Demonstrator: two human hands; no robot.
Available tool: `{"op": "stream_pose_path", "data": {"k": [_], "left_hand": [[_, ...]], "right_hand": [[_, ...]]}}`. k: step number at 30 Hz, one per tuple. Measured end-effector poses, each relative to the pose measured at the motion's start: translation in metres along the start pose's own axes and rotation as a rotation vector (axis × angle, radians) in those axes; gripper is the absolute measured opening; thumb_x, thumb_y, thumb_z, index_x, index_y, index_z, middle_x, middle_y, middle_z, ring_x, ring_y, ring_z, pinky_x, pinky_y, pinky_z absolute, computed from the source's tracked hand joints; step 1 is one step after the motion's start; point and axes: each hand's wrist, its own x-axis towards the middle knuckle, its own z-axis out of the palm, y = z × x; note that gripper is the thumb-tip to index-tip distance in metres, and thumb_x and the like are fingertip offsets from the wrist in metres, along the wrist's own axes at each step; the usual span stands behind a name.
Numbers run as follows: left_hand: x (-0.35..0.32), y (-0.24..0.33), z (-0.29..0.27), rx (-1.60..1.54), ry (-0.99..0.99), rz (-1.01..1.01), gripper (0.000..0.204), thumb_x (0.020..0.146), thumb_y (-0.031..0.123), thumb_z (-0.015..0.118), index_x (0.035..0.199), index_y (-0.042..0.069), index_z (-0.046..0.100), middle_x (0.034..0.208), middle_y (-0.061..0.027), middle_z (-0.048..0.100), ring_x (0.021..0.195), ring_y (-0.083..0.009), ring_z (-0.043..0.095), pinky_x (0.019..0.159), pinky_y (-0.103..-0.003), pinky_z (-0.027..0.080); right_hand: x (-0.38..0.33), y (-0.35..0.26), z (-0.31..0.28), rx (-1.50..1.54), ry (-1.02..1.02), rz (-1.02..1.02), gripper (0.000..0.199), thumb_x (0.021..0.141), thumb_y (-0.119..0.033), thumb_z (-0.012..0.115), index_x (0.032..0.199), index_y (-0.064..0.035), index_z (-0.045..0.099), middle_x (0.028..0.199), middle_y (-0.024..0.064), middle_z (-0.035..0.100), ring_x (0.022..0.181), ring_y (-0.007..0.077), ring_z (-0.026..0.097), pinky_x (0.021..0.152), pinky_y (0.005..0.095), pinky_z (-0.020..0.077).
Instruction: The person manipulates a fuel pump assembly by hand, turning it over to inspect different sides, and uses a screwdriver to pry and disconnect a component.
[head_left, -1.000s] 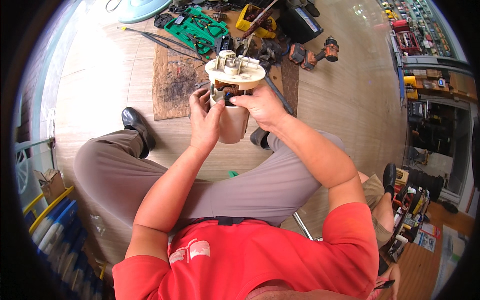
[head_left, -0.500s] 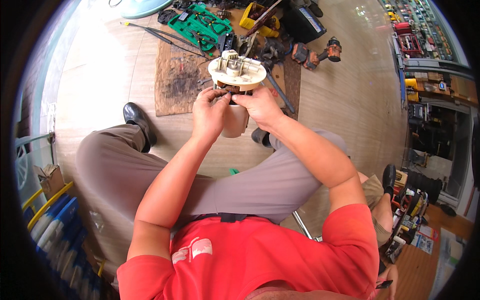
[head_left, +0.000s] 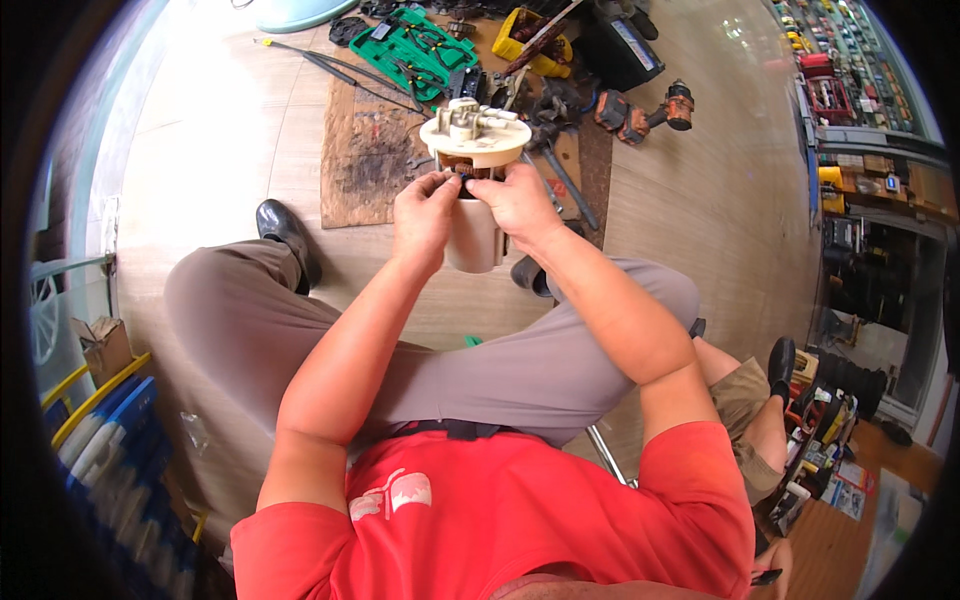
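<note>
A fuel pump module is held upright in front of me, above the floor. Its cream round flange carries several ports on top, with metal rods and brownish wiring beneath. Below that is the pale cup-shaped reservoir. My left hand is closed at the gap between flange and reservoir, thumb and fingertips pressed together at the dark parts inside. From the other side, my right hand grips the module, its thumb meeting the same gap. Whatever small part lies between the fingertips is hidden.
Beyond the module, a stained wooden board lies on the floor under tools. A green tool case, a yellow container, a black battery and an orange cordless power tool lie there. Another person's leg is at the right.
The view has shifted slightly, so the floor and tools sit a little farther right. My thumbs and fingertips have shifted slightly at the gap; both hands keep hold of the module.
</note>
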Motion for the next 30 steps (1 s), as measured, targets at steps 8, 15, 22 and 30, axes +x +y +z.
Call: {"op": "stream_pose_path", "data": {"k": [8,15,22,30], "left_hand": [[0.006,0.016,-0.029,0.216,-0.286,-0.123,0.029,0.092,0.015,0.064,0.114,-0.003,0.061,0.104,-0.0074,0.065,0.093,-0.0142,0.062,0.080,-0.032,0.055],[0.003,0.015,-0.024,0.150,-0.307,-0.079,0.021,0.089,0.008,0.067,0.106,-0.004,0.065,0.090,-0.0048,0.066,0.076,-0.0090,0.060,0.065,-0.024,0.050],[0.003,0.012,-0.024,0.154,-0.343,-0.079,0.021,0.089,0.007,0.066,0.106,-0.005,0.064,0.090,-0.0047,0.065,0.075,-0.0089,0.059,0.064,-0.023,0.050],[0.001,0.007,-0.020,0.264,-0.307,-0.007,0.025,0.088,0.007,0.064,0.109,-0.007,0.061,0.088,-0.0051,0.065,0.072,-0.0084,0.058,0.062,-0.024,0.049]], "right_hand": [[-0.002,-0.029,-0.016,-0.103,-0.225,0.246,0.035,0.081,-0.007,0.057,0.112,0.0066,0.064,0.105,0.0108,0.068,0.093,0.0153,0.062,0.083,0.0309,0.0480],[-0.002,-0.047,-0.024,-0.148,-0.271,0.266,0.034,0.085,-0.008,0.057,0.115,0.0064,0.063,0.110,0.0077,0.066,0.099,0.0131,0.057,0.089,0.0286,0.0445],[-0.005,-0.051,-0.030,-0.130,-0.299,0.284,0.035,0.083,-0.008,0.057,0.115,0.0046,0.064,0.110,0.0069,0.066,0.099,0.0126,0.057,0.088,0.0281,0.0444],[-0.003,-0.033,-0.027,-0.164,-0.222,0.203,0.035,0.079,-0.009,0.059,0.109,0.0051,0.066,0.102,0.0096,0.069,0.092,0.0149,0.061,0.081,0.0297,0.0473]]}}
